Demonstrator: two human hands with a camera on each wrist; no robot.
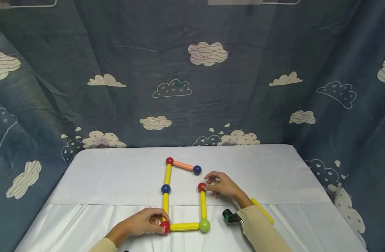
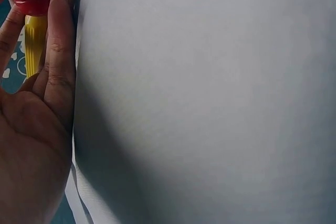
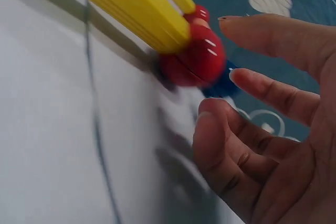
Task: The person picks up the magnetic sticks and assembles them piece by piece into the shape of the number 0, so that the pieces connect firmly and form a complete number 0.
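Yellow rods and coloured balls form an unclosed outline on the white table. My left hand (image 1: 145, 222) pinches the red ball (image 1: 165, 228) at the near left corner, thumb and fingers on its sides; a yellow rod (image 2: 34, 45) shows behind it in the left wrist view. From there a yellow rod (image 1: 184, 227) runs to a green ball (image 1: 204, 225), and another yellow rod (image 1: 203, 205) leads up to a second red ball (image 1: 202, 187). My right hand (image 1: 223, 185) is beside that ball; in the right wrist view its fingers are spread apart, not wrapped around the ball (image 3: 202, 59).
At the left side, yellow rods join a blue ball (image 1: 165, 189) and a far red ball (image 1: 169, 161). An orange rod (image 1: 183, 165) slants from it to another blue ball (image 1: 197, 170). A loose yellow rod (image 1: 262, 211) lies by the right sleeve. A patterned curtain (image 1: 173, 105) hangs behind.
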